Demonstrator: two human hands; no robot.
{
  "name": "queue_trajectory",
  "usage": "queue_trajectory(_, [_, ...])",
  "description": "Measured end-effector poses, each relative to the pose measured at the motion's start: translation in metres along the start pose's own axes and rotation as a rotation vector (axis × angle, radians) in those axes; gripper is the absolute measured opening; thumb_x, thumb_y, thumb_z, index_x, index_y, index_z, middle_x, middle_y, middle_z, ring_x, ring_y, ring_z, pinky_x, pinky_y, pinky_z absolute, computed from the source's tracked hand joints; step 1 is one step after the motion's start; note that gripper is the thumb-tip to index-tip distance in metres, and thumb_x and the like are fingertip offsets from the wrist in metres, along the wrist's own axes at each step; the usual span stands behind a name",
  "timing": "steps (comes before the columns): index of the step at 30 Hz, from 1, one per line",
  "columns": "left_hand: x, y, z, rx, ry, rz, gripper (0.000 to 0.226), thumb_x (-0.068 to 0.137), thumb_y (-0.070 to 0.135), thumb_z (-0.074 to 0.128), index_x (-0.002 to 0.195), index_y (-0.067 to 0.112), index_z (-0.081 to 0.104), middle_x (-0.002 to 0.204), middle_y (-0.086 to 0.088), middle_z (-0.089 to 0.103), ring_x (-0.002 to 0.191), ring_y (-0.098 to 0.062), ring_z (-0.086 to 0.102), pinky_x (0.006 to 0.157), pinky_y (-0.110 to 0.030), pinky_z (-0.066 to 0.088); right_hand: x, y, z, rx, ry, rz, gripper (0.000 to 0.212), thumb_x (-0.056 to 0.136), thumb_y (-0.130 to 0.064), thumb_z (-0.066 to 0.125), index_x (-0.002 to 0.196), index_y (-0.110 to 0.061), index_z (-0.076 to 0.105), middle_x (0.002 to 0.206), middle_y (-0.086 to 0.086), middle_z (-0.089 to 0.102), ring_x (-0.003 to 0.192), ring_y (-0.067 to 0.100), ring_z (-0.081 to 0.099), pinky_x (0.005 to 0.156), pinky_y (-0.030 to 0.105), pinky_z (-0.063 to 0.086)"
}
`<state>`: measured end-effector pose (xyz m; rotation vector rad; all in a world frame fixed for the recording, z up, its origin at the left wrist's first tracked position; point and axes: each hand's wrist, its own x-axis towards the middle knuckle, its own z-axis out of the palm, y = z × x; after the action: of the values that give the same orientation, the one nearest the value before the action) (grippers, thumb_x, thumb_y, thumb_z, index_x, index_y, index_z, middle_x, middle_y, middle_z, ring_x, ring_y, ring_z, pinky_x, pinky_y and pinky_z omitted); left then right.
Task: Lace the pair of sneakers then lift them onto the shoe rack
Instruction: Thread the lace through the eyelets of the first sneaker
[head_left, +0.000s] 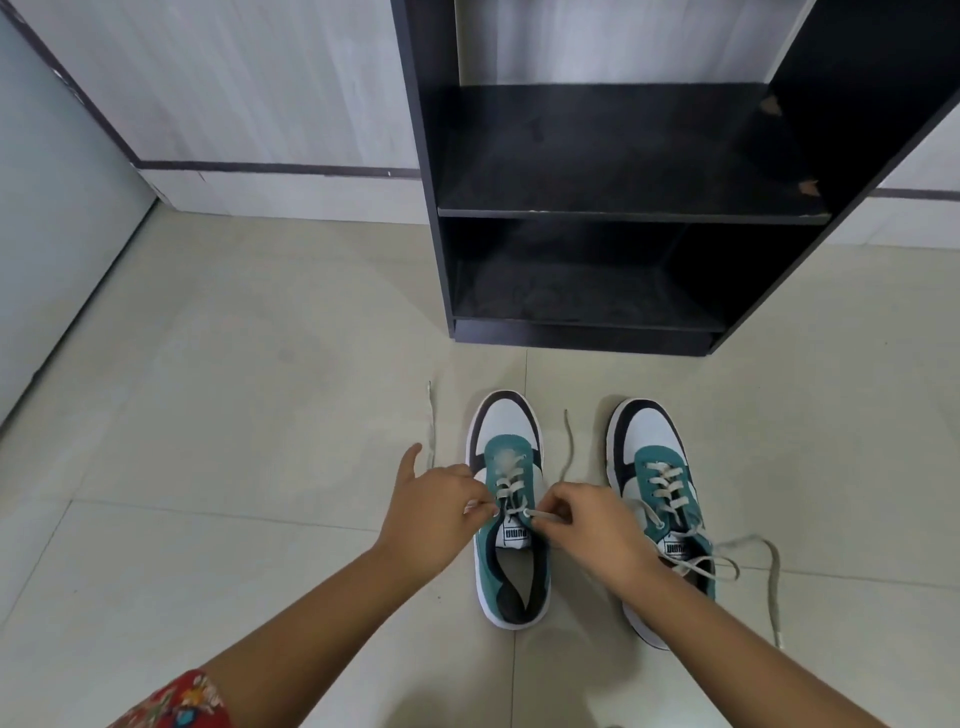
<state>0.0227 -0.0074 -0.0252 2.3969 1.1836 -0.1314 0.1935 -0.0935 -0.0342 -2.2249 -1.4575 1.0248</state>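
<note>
Hands (436, 512) (both pinching) on lace (537, 514)

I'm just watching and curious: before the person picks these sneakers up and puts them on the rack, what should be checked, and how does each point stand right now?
1. Left sneaker laced to the top: not ok; both hands are at its upper eyelets, lace ends loose on the floor.
2. Right sneaker laced: ok through the eyelets; tied: cannot tell, its ends trail on the floor.
3. Left hand free to lift: not ok, it pinches the lace.
4. Right hand free: not ok, it pinches the lace.
5. Shoe rack has room: ok, both visible shelves are bare.
6. Path to the rack: ok, only floor lies between.
</note>
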Motion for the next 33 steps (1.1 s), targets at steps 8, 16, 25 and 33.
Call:
queue_trajectory(8, [0.0, -0.022, 0.001, 0.193, 0.11, 0.054, 0.026, 0.094, 0.035, 0.045, 0.093, 0.026, 0.07, 0.094, 0.007, 0.067, 0.089, -0.015, 0.064, 0.116, -0.045, 0.013, -0.002, 0.008, -0.01, 0.253, 0.023, 0.183, 0.021, 0.082, -0.018, 0.065, 0.061, -0.017, 0.061, 0.064, -0.003, 0.07, 0.064, 0.009, 0.065, 0.066, 0.028, 0.048])
queue_trajectory(16, [-0.005, -0.05, 0.026, 0.345, 0.201, 0.074, 0.012, 0.086, 0.029, 0.062, 0.077, 0.02, 0.063, 0.076, 0.003, 0.063, 0.066, -0.018, 0.063, 0.1, -0.051, 0.042, -0.012, 0.017, -0.004, 0.323, -0.006, 0.25, 0.013, 0.076, -0.007, 0.065, 0.063, -0.006, 0.067, 0.063, -0.001, 0.07, 0.068, 0.013, 0.065, 0.076, 0.035, 0.053])
queue_trajectory(25, [-0.008, -0.05, 0.033, 0.336, 0.205, 0.055, 0.011, 0.086, 0.029, 0.061, 0.078, 0.022, 0.061, 0.077, 0.005, 0.063, 0.069, -0.017, 0.064, 0.101, -0.051, 0.04, -0.014, 0.018, 0.001, 0.222, 0.029, 0.184, 0.012, 0.077, -0.01, 0.065, 0.065, -0.007, 0.064, 0.068, 0.002, 0.068, 0.065, 0.017, 0.062, 0.07, 0.037, 0.051])
queue_trajectory(33, [-0.017, -0.037, 0.024, 0.047, 0.225, -0.071, 0.028, 0.09, 0.046, 0.05, 0.111, 0.029, 0.058, 0.115, 0.006, 0.06, 0.117, -0.02, 0.054, 0.111, -0.049, 0.024, -0.018, 0.012, 0.003, -0.103, 0.105, -0.009, 0.017, 0.087, -0.035, 0.059, 0.1, -0.024, 0.062, 0.099, -0.009, 0.064, 0.091, 0.01, 0.06, 0.082, 0.031, 0.05])
